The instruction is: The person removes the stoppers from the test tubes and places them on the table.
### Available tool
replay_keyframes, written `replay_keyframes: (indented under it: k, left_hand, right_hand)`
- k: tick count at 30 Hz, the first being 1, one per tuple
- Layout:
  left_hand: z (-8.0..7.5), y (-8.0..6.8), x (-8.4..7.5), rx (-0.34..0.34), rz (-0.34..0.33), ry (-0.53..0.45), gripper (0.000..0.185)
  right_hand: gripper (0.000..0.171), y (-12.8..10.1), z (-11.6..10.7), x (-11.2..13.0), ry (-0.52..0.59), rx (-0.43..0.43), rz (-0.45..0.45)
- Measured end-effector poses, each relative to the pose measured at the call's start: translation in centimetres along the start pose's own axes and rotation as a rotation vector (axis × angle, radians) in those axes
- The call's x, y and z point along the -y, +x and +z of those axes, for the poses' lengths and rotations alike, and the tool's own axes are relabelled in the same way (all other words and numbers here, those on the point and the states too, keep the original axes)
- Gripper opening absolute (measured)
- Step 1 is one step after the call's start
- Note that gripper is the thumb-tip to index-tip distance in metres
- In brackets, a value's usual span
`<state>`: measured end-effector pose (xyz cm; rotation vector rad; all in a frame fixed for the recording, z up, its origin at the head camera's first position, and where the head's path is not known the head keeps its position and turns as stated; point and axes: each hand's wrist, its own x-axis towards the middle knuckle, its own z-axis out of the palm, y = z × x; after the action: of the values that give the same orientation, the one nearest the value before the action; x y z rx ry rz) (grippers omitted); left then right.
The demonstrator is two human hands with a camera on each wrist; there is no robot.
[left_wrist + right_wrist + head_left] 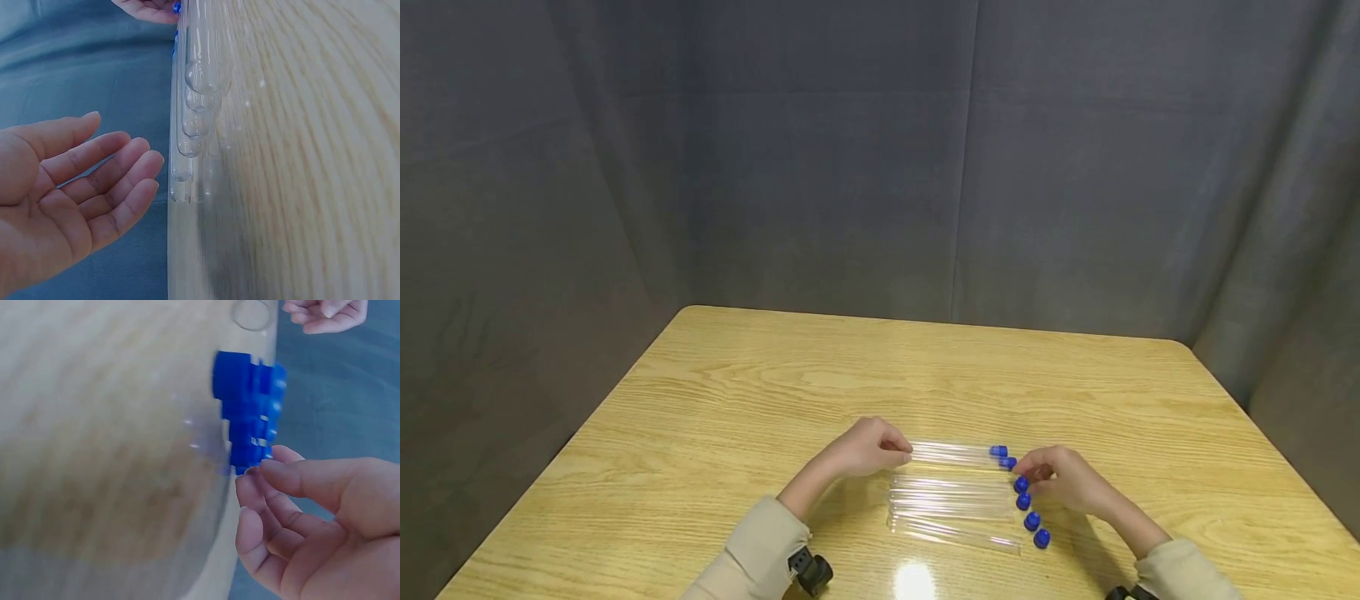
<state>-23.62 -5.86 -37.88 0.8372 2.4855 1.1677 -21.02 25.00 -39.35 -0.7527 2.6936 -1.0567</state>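
Several clear test tubes with blue caps lie side by side on the wooden table. My left hand sits at their rounded closed ends. In the left wrist view it is relaxed, palm showing, holding nothing, just beside the tube ends. My right hand is at the capped ends. In the right wrist view its fingertips touch the stack of blue caps, fingers loosely bent and gripping nothing.
Grey curtain closes in the table at the back and both sides. Black wrist cameras sit on both sleeves. The table's rounded far corners and side edges are in view.
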Motion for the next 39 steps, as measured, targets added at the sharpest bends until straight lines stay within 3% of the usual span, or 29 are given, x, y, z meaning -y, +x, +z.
replay_keyframes:
  k: [6,18,27,39]
  left_hand:
    - [-0.1,0.3,-0.2,-0.023,-0.025,-0.013,0.019]
    - [-0.3,1.6,0.1,-0.074,0.016,-0.065,0.018]
    - [0.1,2.7,-0.1,-0.096,0.013,-0.028,0.014]
    - [1.0,3.4,0.5,-0.062,-0.005,0.059,0.011]
  right_hand:
    - [0.016,0.0,-1.1,0.2,0.001,-0.060,-0.004]
    - [0.022,0.6,-1.9,-0.4,0.177,-0.098,0.040]
    - [0.027,1.0,-1.7,-0.9,0.266,-0.104,0.049]
    - [0.029,0.8,-1.5,-1.3,0.329,-0.084,0.067]
